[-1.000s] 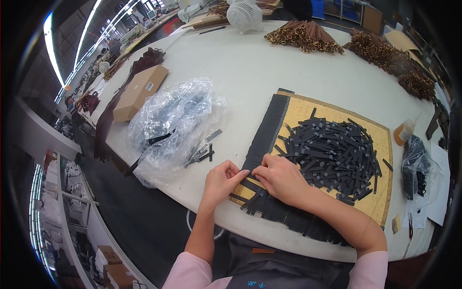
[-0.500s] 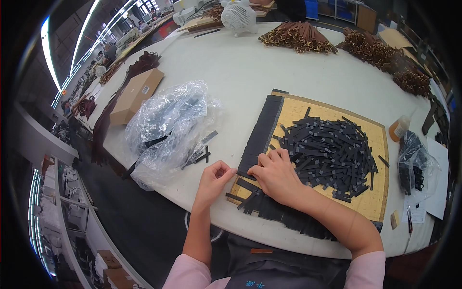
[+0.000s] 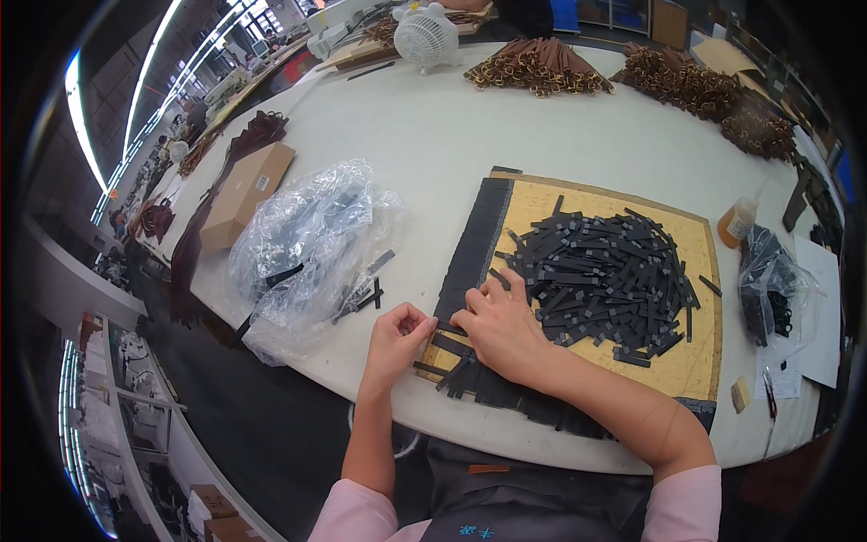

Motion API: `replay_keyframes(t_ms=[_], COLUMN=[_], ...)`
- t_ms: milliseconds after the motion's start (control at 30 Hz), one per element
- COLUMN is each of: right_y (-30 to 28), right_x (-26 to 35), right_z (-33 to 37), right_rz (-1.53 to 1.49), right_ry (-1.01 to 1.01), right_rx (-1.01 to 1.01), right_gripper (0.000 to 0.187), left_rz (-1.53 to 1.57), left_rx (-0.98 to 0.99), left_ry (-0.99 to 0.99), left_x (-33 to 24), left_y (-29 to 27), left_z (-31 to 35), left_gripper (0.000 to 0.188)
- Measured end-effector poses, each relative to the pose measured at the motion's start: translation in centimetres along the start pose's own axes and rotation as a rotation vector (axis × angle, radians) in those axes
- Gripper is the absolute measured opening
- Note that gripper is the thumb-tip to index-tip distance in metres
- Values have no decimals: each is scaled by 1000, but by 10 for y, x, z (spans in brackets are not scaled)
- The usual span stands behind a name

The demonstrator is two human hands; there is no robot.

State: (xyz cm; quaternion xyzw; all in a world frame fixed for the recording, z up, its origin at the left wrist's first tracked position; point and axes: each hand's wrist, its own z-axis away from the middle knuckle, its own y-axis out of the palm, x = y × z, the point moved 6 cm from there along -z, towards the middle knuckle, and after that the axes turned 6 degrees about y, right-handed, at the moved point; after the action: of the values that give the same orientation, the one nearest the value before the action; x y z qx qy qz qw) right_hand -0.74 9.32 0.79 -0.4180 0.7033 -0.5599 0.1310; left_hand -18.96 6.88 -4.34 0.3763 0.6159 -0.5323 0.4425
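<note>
A yellow board point(image 3: 623, 194) lies on the table with a loose heap of short black strips point(image 3: 601, 280) on it. Along its left side, more strips lie side by side in a tight row point(image 3: 474, 244). At the near end of this row, my left hand point(image 3: 397, 341) has curled fingers, its thumb tip against the strips' left ends; what it pinches, if anything, is hidden. My right hand point(image 3: 504, 332) bends over the row's inner side, its fingertips closed down on a black strip. Several strips point(image 3: 461, 366) fan out below the hands at the near left corner.
Left of the board are a clear plastic bag point(image 3: 312, 244) and a cardboard box point(image 3: 248, 197). A bottle of amber liquid point(image 3: 737, 221), a bag of black pieces point(image 3: 768, 280) and tweezers point(image 3: 769, 393) lie right. Brown strap bundles point(image 3: 540, 68) and a white fan point(image 3: 426, 41) stand at the back.
The whole view has shifted slightly, moving the board and table things a little left in the picture. Both hands stay at the near end of the row, with little visible change.
</note>
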Motion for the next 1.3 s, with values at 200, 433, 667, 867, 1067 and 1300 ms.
replay_keyframes(t_ms=[200, 433, 667, 867, 1067, 1300], right_y=[2, -44, -99, -142, -139, -131], right_x=[1, -17, -31, -33, -45, -65], right_z=[-3, -11, 37, 92, 126, 132], right_rz=[38, -583, -507, 163, 59, -223], right_ry=[14, 241, 211, -138, -5, 251], right_rx=[29, 101, -119, -411, -446, -290], right_gripper=[20, 16, 13, 33, 32, 19], left_rz=[344, 388, 380, 495, 293, 13], left_rx=[-87, -14, 158, 462, 552, 518], left_ry=[22, 121, 194, 226, 319, 678], left_x=[-16, -67, -111, -139, -140, -147], left_y=[-29, -24, 54, 127, 157, 162], left_z=[0, 8, 1, 6, 10, 13], left_gripper=[11, 12, 11, 21, 22, 24])
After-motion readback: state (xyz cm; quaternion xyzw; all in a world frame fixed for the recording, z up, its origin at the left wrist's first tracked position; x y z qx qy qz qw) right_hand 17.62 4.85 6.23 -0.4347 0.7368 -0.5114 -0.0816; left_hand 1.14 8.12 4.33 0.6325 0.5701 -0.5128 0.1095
